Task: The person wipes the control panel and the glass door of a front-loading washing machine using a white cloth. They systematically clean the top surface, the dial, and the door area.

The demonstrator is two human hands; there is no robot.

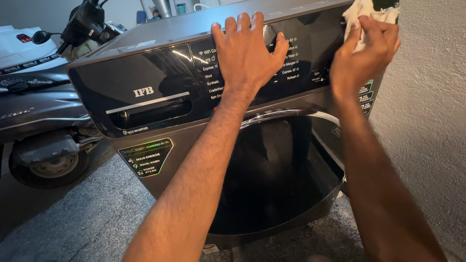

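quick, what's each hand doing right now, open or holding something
Left hand: open, palm flat on the washing machine's control panel.
Right hand: closed on a white cloth, pressed to the panel's right end.

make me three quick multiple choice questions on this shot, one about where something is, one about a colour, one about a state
1. Where does the left hand rest?
A. on the floor
B. on the washing machine's control panel
C. on the scooter seat

2. What colour is the cloth?
A. white
B. red
C. blue

3. How is the round door of the washing machine?
A. taken off
C. swung wide open
B. closed

Answers:
1 B, the palm lies flat on the dark panel with fingers over the top edge.
2 A, the cloth bunched in the right hand is white.
3 B, the dark glass door sits flush in the front.
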